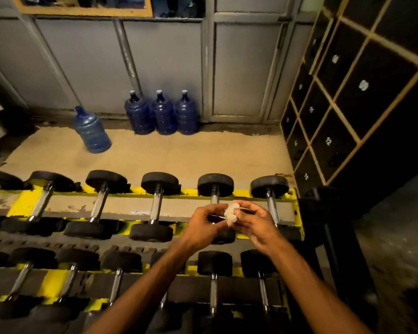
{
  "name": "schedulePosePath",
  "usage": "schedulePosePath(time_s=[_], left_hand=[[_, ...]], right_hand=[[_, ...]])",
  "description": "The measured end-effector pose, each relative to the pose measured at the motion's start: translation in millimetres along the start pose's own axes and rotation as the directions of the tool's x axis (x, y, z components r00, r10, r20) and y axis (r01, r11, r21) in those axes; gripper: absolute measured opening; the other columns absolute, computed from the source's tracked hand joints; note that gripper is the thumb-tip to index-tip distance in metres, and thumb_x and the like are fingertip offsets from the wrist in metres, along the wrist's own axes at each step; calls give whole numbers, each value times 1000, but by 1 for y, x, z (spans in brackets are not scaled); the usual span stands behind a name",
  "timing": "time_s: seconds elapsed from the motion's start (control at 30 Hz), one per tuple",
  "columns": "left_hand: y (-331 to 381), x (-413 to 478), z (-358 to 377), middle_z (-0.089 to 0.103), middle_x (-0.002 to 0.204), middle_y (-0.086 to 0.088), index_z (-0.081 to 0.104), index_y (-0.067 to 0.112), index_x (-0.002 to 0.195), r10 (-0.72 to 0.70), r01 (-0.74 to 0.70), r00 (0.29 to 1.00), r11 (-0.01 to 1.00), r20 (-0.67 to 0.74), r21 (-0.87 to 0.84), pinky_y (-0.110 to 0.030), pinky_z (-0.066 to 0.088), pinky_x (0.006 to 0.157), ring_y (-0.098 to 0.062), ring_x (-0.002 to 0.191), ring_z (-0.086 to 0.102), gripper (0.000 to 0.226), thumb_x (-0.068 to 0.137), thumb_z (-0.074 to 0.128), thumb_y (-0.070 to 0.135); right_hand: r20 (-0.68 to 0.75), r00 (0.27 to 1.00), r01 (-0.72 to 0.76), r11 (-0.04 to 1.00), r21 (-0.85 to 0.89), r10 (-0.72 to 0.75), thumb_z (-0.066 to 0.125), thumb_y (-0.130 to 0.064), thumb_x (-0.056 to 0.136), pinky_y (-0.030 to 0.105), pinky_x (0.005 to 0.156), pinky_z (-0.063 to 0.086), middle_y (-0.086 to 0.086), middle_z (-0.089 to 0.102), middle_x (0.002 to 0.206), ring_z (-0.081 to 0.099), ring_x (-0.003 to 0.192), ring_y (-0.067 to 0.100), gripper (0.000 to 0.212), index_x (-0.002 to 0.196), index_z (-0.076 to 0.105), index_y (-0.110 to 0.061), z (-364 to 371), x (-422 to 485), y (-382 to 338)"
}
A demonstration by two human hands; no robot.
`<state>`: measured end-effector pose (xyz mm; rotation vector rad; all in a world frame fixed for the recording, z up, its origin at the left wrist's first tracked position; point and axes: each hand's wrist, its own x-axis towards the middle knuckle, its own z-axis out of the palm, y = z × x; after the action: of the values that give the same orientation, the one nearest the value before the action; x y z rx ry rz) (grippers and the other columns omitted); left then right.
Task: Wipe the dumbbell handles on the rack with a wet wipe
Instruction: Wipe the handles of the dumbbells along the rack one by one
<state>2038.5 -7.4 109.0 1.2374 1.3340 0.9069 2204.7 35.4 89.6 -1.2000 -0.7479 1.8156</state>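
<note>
Both hands, left hand (pixel 204 225) and right hand (pixel 253 222), pinch the crumpled wet wipe (pixel 231 213) between their fingers (pixel 239 205), above the rack (pixel 140 208) at its 3 o'clock end.

Dim, warm light — soft blur, wide-angle bending at edges.

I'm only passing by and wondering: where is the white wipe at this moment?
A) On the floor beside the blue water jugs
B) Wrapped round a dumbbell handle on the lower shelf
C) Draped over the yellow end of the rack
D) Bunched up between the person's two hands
D: the wipe sits crumpled between the left hand and the right hand, held up in front of the rack.
</note>
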Motion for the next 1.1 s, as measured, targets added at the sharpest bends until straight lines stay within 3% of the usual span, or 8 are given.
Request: schedulePosePath(time_s=[0.13, 0.27, 0.43, 0.53, 0.6, 0.77, 0.97, 1.1], left_hand=[[19, -18, 11, 76, 102, -2, 72, 8, 117, 56, -51, 997, 995, 60, -89, -26, 59, 82, -17, 98, 72, 25, 92, 66, 7], [37, -44, 23, 77, 90, -3, 76, 4, 104, 73, -71, 997, 990, 11, -126, -20, 57, 69, -17, 84, 73, 15, 93, 66, 6], [58, -73, 35, 75, 86, -13, 77, 12, 89, 83, -78, 996, 986, 31, -150, -35, 55, 71, -30, 77, 65, 5, 89, 72, 10], [73, -79, 39, 76, 87, -10, 76, 6, 90, 121, -118, 993, 982, 12, -146, -23, 59, 66, -18, 79, 72, 4, 87, 73, 7], [73, -90, 45, 76, 92, -13, 76, -2, 97, 149, -142, 988, 979, 41, -144, -16, 55, 65, -9, 76, 72, 11, 87, 72, 4], [65, -97, 69, 77, 99, -10, 76, 3, 108, 206, -196, 973, 976, 108, -96, -23, 58, 79, -16, 92, 73, 20, 90, 70, 7], [61, -60, 93, 73, 82, 9, 74, 24, 91, 205, -208, 975, 978, 86, 29, -17, 55, 68, 1, 74, 67, 17, 90, 71, 8], [34, -24, 118, 71, 107, 10, 71, 28, 108, 126, -143, 988, 965, 90, 219, -24, 57, 85, -3, 99, 66, 18, 94, 69, 18]], right_hand=[[-79, 994, 84, 995, 51, -79, 64, 6, 87, 37, 72, 60, 16, 74, 101, 72, 97, 32, 20, 99, 73, -7, -3, -37, -3], [-166, 969, 192, 980, 46, -182, 63, 6, 88, 39, 76, 61, 16, 75, 100, 73, 92, 33, 18, 100, 72, -5, -3, -85, -2], [-154, 953, 278, 956, 94, -262, 61, 8, 88, 36, 78, 60, 16, 74, 106, 72, 97, 31, 26, 112, 69, 0, 0, -138, -7], [-84, 938, 339, 941, 10, -337, 69, 6, 82, 35, 84, 59, 13, 73, 110, 71, 102, 27, 37, 117, 68, -4, 2, -164, -18], [-128, 920, 366, 929, -58, -370, 72, 6, 80, 35, 84, 59, 12, 74, 107, 72, 100, 27, 38, 117, 69, -3, 2, -177, -12], [-289, 889, 384, 922, 52, -354, 73, 6, 78, 29, 70, 61, 18, 74, 100, 73, 92, 33, 26, 102, 72, -2, -21, -185, -14], [-369, 884, 343, 934, 99, -286, 70, 10, 81, 29, 66, 62, 18, 74, 90, 74, 82, 31, 19, 97, 71, -1, -61, -150, -33], [-396, 893, 258, 964, 66, -212, 69, 9, 83, 28, 67, 62, 19, 73, 96, 74, 83, 30, 22, 99, 69, -4, -115, -113, -46]])
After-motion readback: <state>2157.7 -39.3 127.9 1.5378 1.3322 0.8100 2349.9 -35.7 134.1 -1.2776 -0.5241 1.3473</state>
